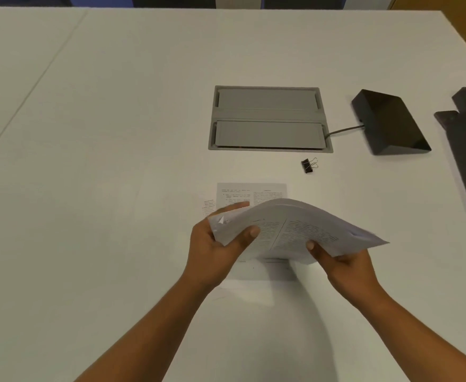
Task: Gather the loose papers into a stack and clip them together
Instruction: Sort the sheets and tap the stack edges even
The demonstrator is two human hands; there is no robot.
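Two hands are clamping one bundle: your left hand (212,249) is pinching the left end of the sheaf of printed papers (295,227), thumb on top and fingers under, and your right hand (344,266) is pinching the near edge the same way, so neither is free. The sheaf is hanging in the air above the white table (116,161), bowing upward in the middle and fanning at the right corner, with its edges not squared. At least two more printed sheets are lying flat underneath: one sheet (251,193) is showing past the sheaf's far edge and a second sheet (208,206) is peeking out at the left. The black binder clip (309,165) is sitting apart from the papers, beyond them to the right, just in front of the grey cable hatch (267,118). Risks I'm seeing: the bow is loading your thumbs, so easing either pinch is likely letting inner sheets slide out sideways. The fanned corner is asking to dog-ear if you're tapping down on that side. Dropping the sheaf onto the flat sheets without lining up is probably leaving one skewed or out of the stack. Reaching for the clip one-handed is leaving a floppy, unsquared bundle on a single pinch, and clipping before squaring is locking the misalignment in.
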